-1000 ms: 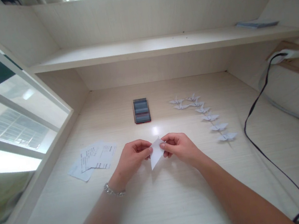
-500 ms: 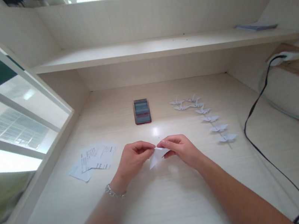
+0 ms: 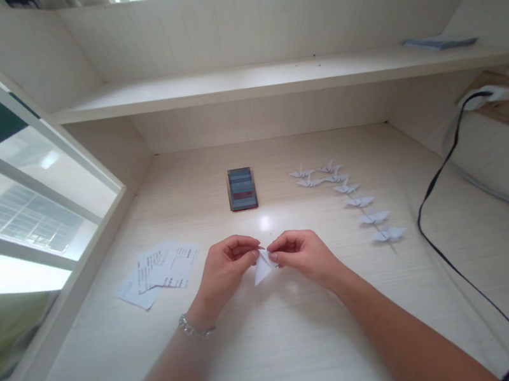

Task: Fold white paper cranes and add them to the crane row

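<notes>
A small folded piece of white paper [image 3: 263, 268] is held just above the desk, between my two hands. My left hand [image 3: 233, 261] pinches its upper left edge between thumb and fingers; a beaded bracelet circles that wrist. From the other side my right hand [image 3: 298, 249] grips the paper's right part, thumb on top. One pointed flap of the paper hangs down toward me. The fingers cover its upper edges. To the right, a curved row of several folded paper cranes [image 3: 359, 202] stands on the desk.
Beyond my hands lies a phone [image 3: 241, 189]. Printed paper sheets [image 3: 167, 265] overlap on the left. A black cable [image 3: 443, 257] runs down the right side from a wall socket [image 3: 505, 99]. A shelf [image 3: 237, 83] spans the back, with a flat item [image 3: 440, 43] on it.
My right thumb has shifted left and lower onto the paper, and the right fingers have closed in. The paper's right corner, visible before, is now covered or folded in.
</notes>
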Demonstrator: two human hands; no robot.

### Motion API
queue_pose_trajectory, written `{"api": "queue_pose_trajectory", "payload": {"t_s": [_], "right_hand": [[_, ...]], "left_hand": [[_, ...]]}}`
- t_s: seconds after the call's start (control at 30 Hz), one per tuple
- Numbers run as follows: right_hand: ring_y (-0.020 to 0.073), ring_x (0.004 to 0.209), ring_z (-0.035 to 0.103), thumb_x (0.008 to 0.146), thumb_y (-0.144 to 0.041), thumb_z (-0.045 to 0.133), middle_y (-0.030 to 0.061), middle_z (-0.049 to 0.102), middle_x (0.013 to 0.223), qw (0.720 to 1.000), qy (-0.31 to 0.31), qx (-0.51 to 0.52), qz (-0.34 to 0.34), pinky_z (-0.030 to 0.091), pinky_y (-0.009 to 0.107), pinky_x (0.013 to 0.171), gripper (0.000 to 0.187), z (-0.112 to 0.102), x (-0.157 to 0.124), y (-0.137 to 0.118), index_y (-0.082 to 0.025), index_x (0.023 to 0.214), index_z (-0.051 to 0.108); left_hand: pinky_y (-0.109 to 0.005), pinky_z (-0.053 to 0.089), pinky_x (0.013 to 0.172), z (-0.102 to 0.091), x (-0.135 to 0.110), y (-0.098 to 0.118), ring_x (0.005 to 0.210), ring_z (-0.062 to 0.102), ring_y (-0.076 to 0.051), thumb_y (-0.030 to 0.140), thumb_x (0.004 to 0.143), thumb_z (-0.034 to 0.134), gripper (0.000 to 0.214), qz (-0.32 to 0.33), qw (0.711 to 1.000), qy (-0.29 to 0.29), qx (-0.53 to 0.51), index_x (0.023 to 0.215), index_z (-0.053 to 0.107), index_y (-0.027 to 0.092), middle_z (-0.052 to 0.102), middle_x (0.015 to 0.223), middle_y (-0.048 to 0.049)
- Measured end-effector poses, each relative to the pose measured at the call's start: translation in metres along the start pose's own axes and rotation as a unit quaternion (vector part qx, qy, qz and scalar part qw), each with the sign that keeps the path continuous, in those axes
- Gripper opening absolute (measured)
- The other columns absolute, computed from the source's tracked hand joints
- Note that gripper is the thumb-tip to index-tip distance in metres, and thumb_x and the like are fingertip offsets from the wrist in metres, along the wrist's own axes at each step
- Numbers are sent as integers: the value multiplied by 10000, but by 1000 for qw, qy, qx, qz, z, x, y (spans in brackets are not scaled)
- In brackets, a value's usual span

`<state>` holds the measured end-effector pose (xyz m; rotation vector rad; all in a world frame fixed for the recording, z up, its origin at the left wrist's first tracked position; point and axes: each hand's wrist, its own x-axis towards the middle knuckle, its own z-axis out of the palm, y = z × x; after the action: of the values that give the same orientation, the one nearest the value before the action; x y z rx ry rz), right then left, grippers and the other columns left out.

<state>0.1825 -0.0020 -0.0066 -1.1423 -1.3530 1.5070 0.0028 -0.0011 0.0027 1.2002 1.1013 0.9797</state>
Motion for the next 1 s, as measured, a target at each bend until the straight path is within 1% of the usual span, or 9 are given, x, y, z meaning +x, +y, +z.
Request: {"api": "queue_pose_trajectory", "payload": {"t_s": [0.1,0.23,0.43,0.6,0.8,0.93,1.0], "right_hand": [[150,662,598,667,-211,656,29,666,724,1000,12,-18,-13,469,278,621,124,0,0,0,-170,781,684],[147,663,601,681,-206,641,27,666,725,999,15,-25,-23,469,273,621,115,1,-2,0,-170,783,679],[133,609,599,669,-207,655,21,651,692,1000,-2,14,6,483,266,588,128,4,0,2,-152,784,667],[132,586,603,652,-217,673,15,650,667,999,2,31,25,493,271,578,139,5,1,1,-146,770,665],[131,577,614,646,-228,683,11,655,673,999,11,40,28,502,274,576,161,6,1,-1,-147,784,664],[134,572,620,648,-243,686,12,655,667,999,15,44,27,504,274,570,173,7,0,-1,-143,787,663],[134,572,619,648,-252,687,14,656,665,998,17,46,26,503,275,568,179,7,0,-1,-143,788,664]], "left_hand": [[-296,510,706,1,-1,1,764,643,-169,198,710,627,190,-7,1000,-2,-18,892,633,143,690,868,-70],[-283,505,703,4,-1,0,760,640,-168,241,690,667,238,-2,1000,13,1,903,633,141,692,836,-69],[-245,493,631,5,1,-5,688,628,-148,257,655,704,228,-14,999,39,11,834,632,136,687,768,-58],[-222,477,597,6,1,-5,641,607,-125,246,658,700,214,-9,999,51,-2,829,628,140,670,706,-38],[-216,467,579,9,0,-6,630,596,-121,259,671,688,227,-5,998,64,-14,859,626,147,666,706,-37],[-208,454,552,9,1,-6,610,588,-118,275,679,682,232,0,997,73,0,867,626,150,661,683,-31],[-217,460,563,10,0,-7,624,598,-125,282,686,676,234,0,998,67,0,873,623,152,670,702,-38]]}}
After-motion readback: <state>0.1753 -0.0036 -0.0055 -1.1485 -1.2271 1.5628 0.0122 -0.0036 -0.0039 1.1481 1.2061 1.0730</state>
